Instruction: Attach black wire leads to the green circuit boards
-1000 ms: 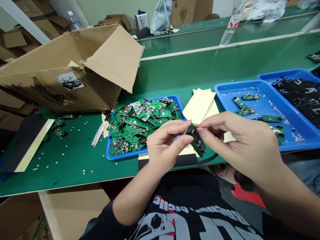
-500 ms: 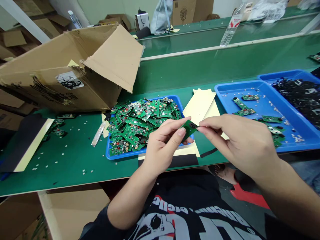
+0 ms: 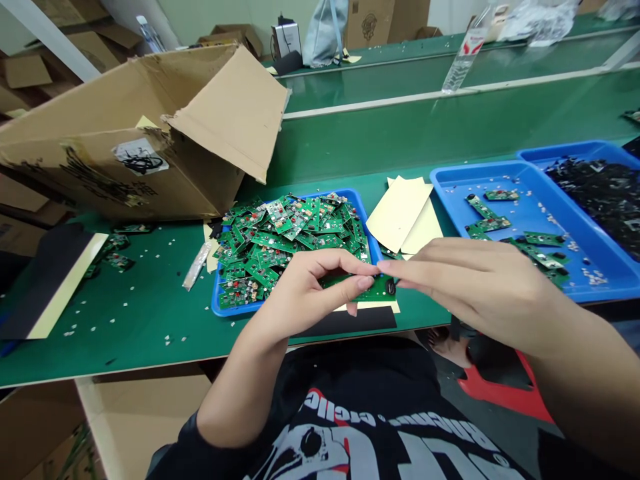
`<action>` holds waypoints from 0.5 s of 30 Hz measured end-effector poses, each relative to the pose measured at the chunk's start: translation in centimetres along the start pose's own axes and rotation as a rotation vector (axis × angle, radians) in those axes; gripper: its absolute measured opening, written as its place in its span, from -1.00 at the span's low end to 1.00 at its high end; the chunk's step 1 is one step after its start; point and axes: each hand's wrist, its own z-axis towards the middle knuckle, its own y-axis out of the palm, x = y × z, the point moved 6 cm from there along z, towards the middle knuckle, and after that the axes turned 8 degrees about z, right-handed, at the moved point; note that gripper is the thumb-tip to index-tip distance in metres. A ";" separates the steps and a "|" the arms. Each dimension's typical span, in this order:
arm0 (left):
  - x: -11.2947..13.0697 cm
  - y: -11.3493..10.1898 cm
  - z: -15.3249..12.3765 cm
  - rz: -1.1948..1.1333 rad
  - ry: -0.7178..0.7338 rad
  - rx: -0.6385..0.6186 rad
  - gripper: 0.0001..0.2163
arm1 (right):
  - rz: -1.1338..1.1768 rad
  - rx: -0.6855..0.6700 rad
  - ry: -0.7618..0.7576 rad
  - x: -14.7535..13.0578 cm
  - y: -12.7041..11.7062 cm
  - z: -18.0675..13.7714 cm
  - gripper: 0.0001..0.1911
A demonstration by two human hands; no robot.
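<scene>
A small green circuit board [image 3: 380, 291] with a black oval part [image 3: 391, 287] near its right end is held over the front of the table. My left hand [image 3: 325, 287] pinches the board between thumb and fingers from the left. My right hand [image 3: 465, 287] is at the board's right end, its index fingertip on the upper edge and its thumb close to the black part. Whether a small piece is between those fingers is hidden. Behind my left hand lies a blue tray [image 3: 216, 303] heaped with green circuit boards [image 3: 285, 233].
At right, one blue tray [image 3: 450, 183] holds several boards and white bits; another [image 3: 555, 148] holds black parts [image 3: 595, 193]. Yellow sheets [image 3: 400, 210] lie between trays. A large open carton [image 3: 100, 173] stands left, near a black sheet [image 3: 43, 280]. A bottle [image 3: 463, 60] leans behind.
The board has been lowered and turned so its long side lies more level. My right fingers have shifted from its corner onto its upper edge, and a black strip under them is no longer visible.
</scene>
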 end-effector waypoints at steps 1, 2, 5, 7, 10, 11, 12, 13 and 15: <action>0.0 0.1 0.1 -0.012 -0.019 -0.031 -0.97 | 0.043 -0.017 -0.030 0.0 0.1 0.1 -0.72; 0.0 0.1 0.1 -0.035 -0.036 -0.054 -0.94 | 0.077 -0.025 -0.054 0.0 0.1 0.1 -0.72; -0.1 -0.1 0.3 -0.133 -0.095 -0.085 -0.75 | 0.134 -0.020 -0.069 0.2 0.3 0.3 -0.73; -0.4 -0.3 0.5 -0.186 -0.133 -0.106 -0.66 | 0.193 -0.004 -0.034 0.3 0.6 0.3 -0.73; -1.0 -0.5 0.8 -0.278 -0.128 -0.155 -0.58 | 0.275 0.075 0.067 0.6 0.9 0.1 -0.75; -1.2 -0.5 0.9 -0.327 -0.112 -0.166 -0.52 | 0.285 0.121 0.110 0.7 0.9 0.0 -0.77; -1.4 -0.3 1.0 -0.382 -0.095 -0.168 -0.44 | 0.287 0.175 0.157 0.9 0.9 -0.2 -0.79; -1.7 -0.2 1.0 -0.431 -0.078 -0.153 -0.38 | 0.286 0.231 0.201 1.1 0.8 -0.4 -0.82; -2.0 0.1 0.7 -0.469 -0.017 -0.039 -0.37 | 0.277 0.327 0.275 1.3 0.8 -0.8 -0.86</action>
